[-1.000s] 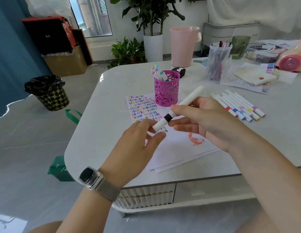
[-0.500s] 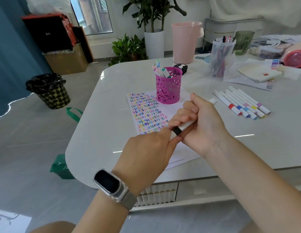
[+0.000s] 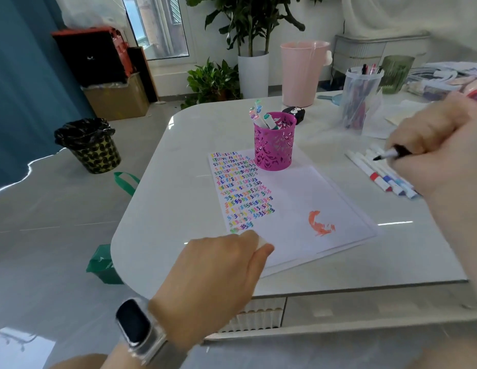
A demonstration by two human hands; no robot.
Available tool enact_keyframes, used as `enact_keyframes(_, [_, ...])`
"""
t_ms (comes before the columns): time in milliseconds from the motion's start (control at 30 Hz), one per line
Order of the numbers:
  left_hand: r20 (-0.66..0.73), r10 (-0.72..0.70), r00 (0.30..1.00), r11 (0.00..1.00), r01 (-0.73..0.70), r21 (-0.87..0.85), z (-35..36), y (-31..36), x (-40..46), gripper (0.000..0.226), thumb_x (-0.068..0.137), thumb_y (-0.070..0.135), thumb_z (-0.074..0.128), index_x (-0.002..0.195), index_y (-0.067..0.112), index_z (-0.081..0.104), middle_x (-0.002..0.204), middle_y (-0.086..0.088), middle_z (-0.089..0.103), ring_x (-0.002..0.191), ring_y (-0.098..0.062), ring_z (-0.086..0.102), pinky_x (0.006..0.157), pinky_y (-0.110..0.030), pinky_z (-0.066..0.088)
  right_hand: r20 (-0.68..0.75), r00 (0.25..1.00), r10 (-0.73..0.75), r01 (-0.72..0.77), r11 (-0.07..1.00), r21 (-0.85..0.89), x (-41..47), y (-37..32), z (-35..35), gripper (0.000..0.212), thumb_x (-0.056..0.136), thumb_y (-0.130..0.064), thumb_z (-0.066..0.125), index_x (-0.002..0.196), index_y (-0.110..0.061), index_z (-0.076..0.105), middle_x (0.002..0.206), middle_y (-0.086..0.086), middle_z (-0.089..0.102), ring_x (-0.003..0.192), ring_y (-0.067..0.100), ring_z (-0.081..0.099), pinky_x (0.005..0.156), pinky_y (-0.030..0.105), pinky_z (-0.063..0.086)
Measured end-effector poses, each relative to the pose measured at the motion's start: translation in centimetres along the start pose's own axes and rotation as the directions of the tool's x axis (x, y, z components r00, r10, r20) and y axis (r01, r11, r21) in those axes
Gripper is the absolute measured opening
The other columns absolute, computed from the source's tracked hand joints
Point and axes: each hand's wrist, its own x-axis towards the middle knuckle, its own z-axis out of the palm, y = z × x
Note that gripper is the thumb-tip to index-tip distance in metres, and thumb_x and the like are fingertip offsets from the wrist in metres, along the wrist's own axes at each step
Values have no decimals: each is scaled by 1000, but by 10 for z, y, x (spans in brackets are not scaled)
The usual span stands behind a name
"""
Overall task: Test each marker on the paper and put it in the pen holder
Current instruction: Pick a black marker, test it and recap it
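The left hand [image 3: 218,278] hovers at the near left corner of the paper [image 3: 293,209], fingers curled, pinching what looks like a white cap [image 3: 261,239]. The paper lies on the desk [image 3: 178,166] in front of the pen holder [image 3: 275,145], its left part filled with rows of coloured test squiggles, with an orange scribble nearer the middle. The pen holder stands on the paper's far edge and already has several markers [image 3: 258,115] in it. To the right of the pen holder, the right hand [image 3: 439,145] grips an uncapped marker [image 3: 389,154], dark tip pointing towards the holder, above a row of untested markers [image 3: 375,174] lying on the desk. So the task looks well advanced: many colours tested, this marker not yet tried, several more waiting.
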Motion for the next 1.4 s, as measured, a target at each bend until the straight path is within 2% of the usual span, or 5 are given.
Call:
enact_keyframes(133, [-80, -113, 990, 993, 112, -24, -16, -19, -1, 44, 92, 59, 11, 61, 28, 20, 46, 4, 31, 44, -19, 35, 45, -27, 29, -261, 965, 18, 24, 987, 157, -2, -2, -21, 40, 89, -18, 49, 54, -19, 30, 41, -6, 26, 36, 10, 27, 44, 18, 34])
enact_keyframes(400, [66, -243, 968, 969, 245, -20, -7, -13, 14, 43, 92, 55, 28, 66, 20, 28, 63, -1, 47, 64, -22, 50, 63, -35, 42, -296, 932, 210, -329, 834, -443, -8, 37, 4, 64, 97, -54, 25, 68, -8, 59, 51, 8, 44, 46, 16, 32, 50, 23, 23])
enact_keyframes(500, [126, -234, 964, 972, 236, 0, 0, -12, 12, 40, 93, 53, 33, 67, 22, 32, 64, 1, 48, 65, -18, 50, 67, -32, 45, -208, 919, 335, -388, 675, -628, -12, 53, 8, 65, 96, -58, 29, 83, -8, 69, 63, 11, 67, 48, 14, 54, 46, 23, 42])
enact_keyframes(667, [179, -234, 956, 971, 238, 0, 2, -19, 7, 32, 90, 53, 38, 80, 25, 51, 76, 10, 63, 73, -11, 57, 71, -27, 49, -119, 944, 306, -253, 446, -858, -24, 83, 6, 11, 82, -23, 73, 82, -13, 70, 72, 3, 71, 60, 11, 59, 54, 22, 48])
enact_keyframes(1400, [172, -242, 955, 968, 249, -23, 4, -13, 2, 25, 94, 49, 34, 89, 31, 51, 73, 9, 53, 76, -11, 53, 64, -26, 39, -62, 964, 258, -107, 168, -980, -25, 137, 2, 31, 82, -31, 71, 65, -19, 48, 58, -5, 66, 44, 4, 49, 47, 24, 39])
